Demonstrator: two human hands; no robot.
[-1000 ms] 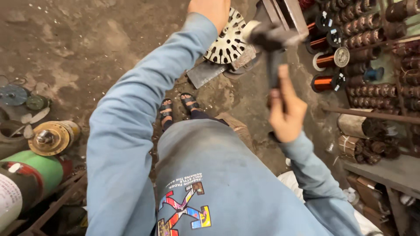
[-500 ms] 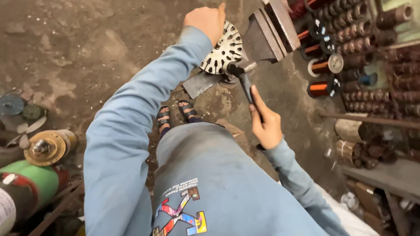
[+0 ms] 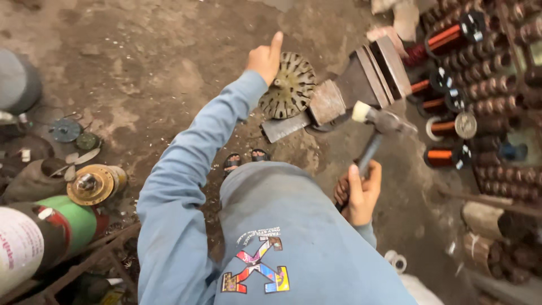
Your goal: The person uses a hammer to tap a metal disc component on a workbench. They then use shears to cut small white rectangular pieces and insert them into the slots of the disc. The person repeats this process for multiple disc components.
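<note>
My left hand (image 3: 264, 56) grips the upper left edge of a round slotted metal disc (image 3: 293, 86) that stands on the dirt floor, index finger pointing up. The disc leans against a rusty metal block (image 3: 361, 79) with a flat plate (image 3: 285, 126) under it. My right hand (image 3: 358, 193) is closed around the handle of a hammer (image 3: 377, 121). The hammer's head hovers just below and right of the block, close to the disc. My blue sleeves and shirt fill the lower middle of the view.
Spools of copper wire (image 3: 446, 155) crowd shelves along the right side. A green and white cylinder (image 3: 39, 231) and a brass-coloured round part (image 3: 93, 184) lie at the left, with small discs (image 3: 66, 130) on the dirt beyond. My sandalled feet (image 3: 245, 161) show below the plate.
The hammer has swung down from beside the disc to below the block. My left hand stays on the disc, and its index finger is now raised.
</note>
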